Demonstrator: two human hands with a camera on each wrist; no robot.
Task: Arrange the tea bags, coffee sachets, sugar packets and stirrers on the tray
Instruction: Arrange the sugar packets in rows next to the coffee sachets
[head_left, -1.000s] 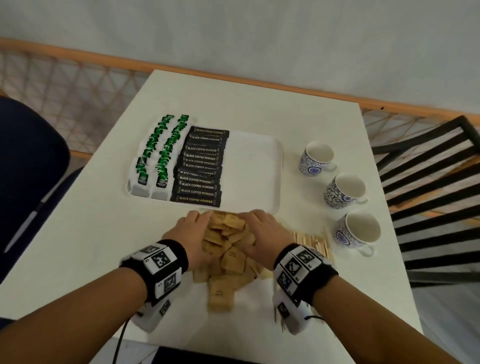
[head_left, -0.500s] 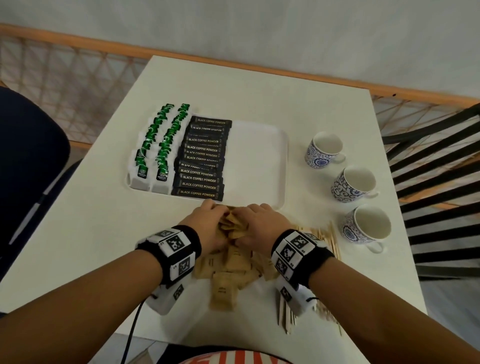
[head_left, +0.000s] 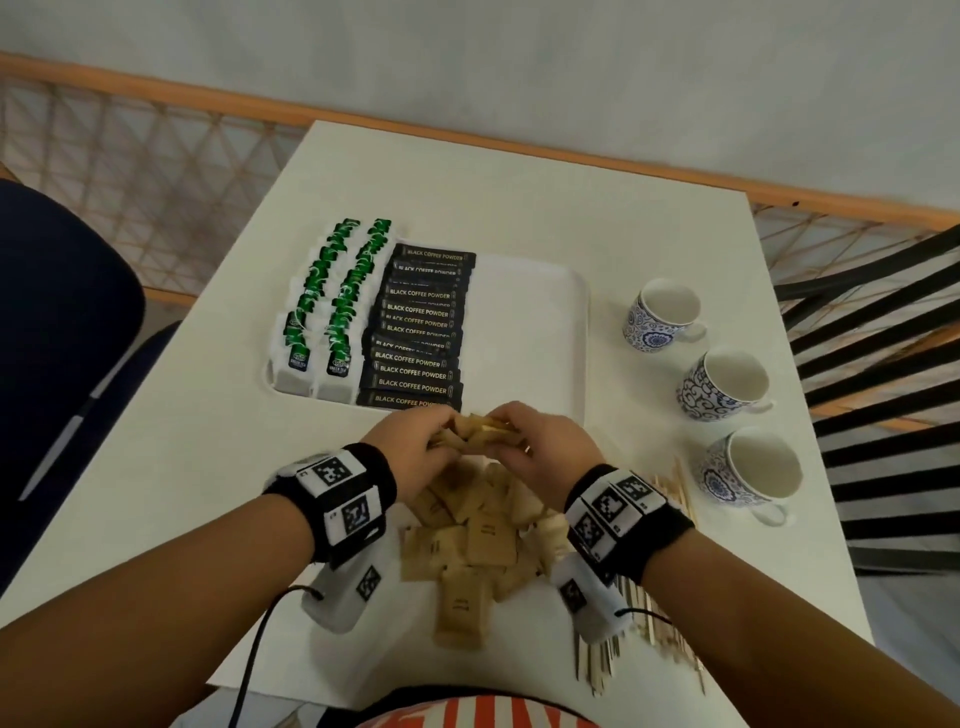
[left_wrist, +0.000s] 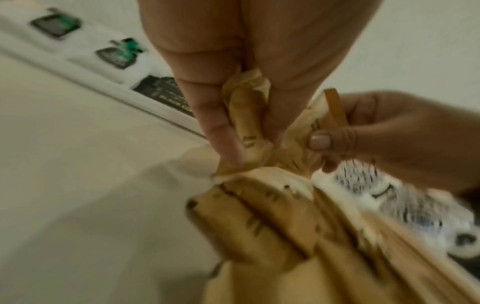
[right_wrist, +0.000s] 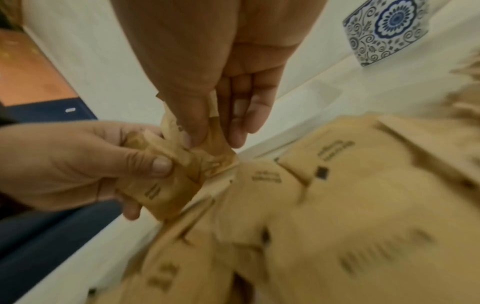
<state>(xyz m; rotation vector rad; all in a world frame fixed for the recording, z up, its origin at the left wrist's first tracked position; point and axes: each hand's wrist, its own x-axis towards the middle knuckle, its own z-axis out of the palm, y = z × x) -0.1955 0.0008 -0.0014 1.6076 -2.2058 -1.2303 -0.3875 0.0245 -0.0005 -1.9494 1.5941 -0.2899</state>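
Both hands hold a bunch of brown sugar packets (head_left: 480, 428) just above the tray's near edge. My left hand (head_left: 415, 441) grips its share (left_wrist: 245, 123), and my right hand (head_left: 540, 447) pinches the others (right_wrist: 207, 148). A loose pile of sugar packets (head_left: 467, 540) lies on the table beneath my wrists. The white tray (head_left: 530, 332) carries two rows of green tea bags (head_left: 337, 296) at the left and a column of black coffee sachets (head_left: 418, 332) beside them. Its right half is bare. Wooden stirrers (head_left: 670, 613) lie at the right under my right wrist.
Three blue-patterned white cups (head_left: 727, 384) stand in a row right of the tray. A dark blue chair (head_left: 57, 338) is at the table's left, a black slatted chair (head_left: 883, 364) at its right. A wooden rail with netting runs behind the table (head_left: 519, 192).
Both hands closed together on a bunch of sugar packets from the pile's far side and lifted it off the table, toward the tray's near edge.
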